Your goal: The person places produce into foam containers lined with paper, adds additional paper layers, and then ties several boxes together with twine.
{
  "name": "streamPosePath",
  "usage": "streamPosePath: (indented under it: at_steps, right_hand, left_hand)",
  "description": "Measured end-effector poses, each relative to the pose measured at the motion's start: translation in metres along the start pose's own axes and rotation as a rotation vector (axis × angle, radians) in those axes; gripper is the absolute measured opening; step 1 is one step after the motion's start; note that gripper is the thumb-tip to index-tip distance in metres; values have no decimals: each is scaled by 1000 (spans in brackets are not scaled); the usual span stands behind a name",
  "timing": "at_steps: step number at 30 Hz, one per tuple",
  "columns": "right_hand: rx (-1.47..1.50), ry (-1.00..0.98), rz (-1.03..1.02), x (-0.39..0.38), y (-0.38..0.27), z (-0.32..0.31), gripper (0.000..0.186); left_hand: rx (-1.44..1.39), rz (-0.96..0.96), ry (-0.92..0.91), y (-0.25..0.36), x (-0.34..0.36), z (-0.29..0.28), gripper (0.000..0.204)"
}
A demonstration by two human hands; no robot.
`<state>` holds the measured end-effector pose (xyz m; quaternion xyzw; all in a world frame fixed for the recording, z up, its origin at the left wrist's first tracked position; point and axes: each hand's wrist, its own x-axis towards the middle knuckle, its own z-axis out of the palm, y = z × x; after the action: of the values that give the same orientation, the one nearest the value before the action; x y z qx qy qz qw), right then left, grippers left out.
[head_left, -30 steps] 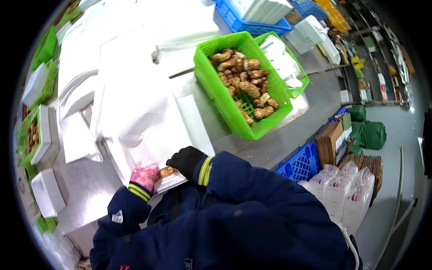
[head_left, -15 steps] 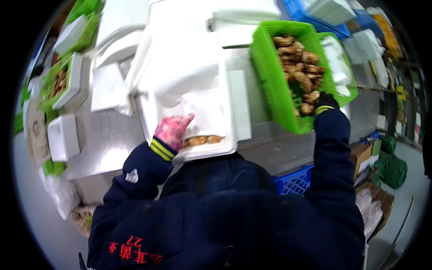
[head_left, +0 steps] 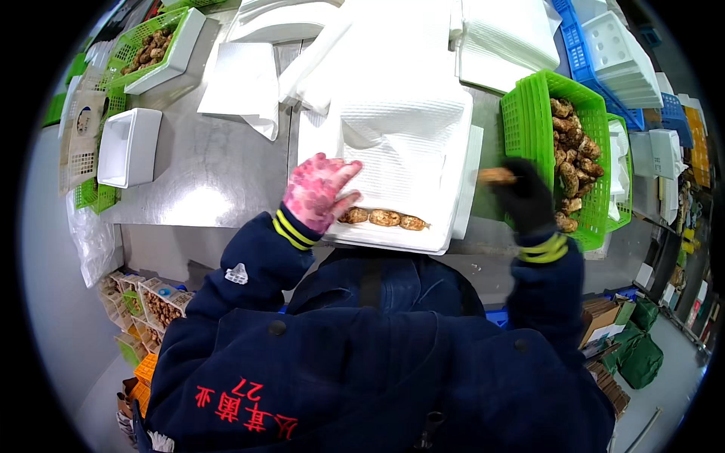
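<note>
A white foam box (head_left: 462, 151) lined with white padded sheet stands in front of me. Three brown, scaly mushrooms (head_left: 385, 218) lie in a row along its near wall. My left hand (head_left: 321, 190), in a pink patterned glove, rests over the box's left side near the row, fingers apart and holding nothing. My right hand (head_left: 532, 200), black-gloved and blurred, is between the box and a green crate (head_left: 521, 124). A brown mushroom (head_left: 496, 176) sticks out leftward from its fingers. More mushrooms (head_left: 580, 158) are heaped in that crate.
A folded white sheet (head_left: 240, 83) and an empty-looking white foam box (head_left: 130, 147) sit on the metal table at left. Beyond them is another green basket (head_left: 147, 45) of mushrooms. White sheets (head_left: 502, 45) lie at the back, beside a blue crate (head_left: 585, 45).
My right hand has come out of the green crate with a mushroom and moved left toward the foam box. My left hand remains by the row. The whole view has shifted.
</note>
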<state>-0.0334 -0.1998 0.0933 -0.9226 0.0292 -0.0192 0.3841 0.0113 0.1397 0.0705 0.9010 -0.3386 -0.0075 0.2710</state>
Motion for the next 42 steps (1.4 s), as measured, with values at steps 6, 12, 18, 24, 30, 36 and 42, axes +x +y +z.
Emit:
streamPosePath:
  at_steps: [6, 12, 18, 24, 30, 36, 42]
  right_hand:
    - [633, -446, 374, 3, -63, 165, 35]
    - [360, -279, 113, -23, -53, 92, 26]
    - [313, 265, 322, -40, 13, -26, 21]
    - [-149, 477, 334, -27, 107, -84, 31]
    - [-984, -255, 263, 51, 83, -65, 32]
    - [-935, -204, 369, 38, 115, -83, 29]
    - [-614, 203, 127, 13, 62, -95, 30]
  left_hand:
    - [44, 48, -308, -4, 10, 23, 35]
    - [197, 233, -325, -13, 4, 48, 11]
    - [315, 141, -498, -19, -3, 61, 12]
    - [430, 129, -688, -13, 6, 62, 20]
    - [346, 107, -505, -10, 8, 47, 30]
    - [188, 113, -253, -17, 0, 24, 32]
    - [215, 90, -191, -19, 0, 31, 27]
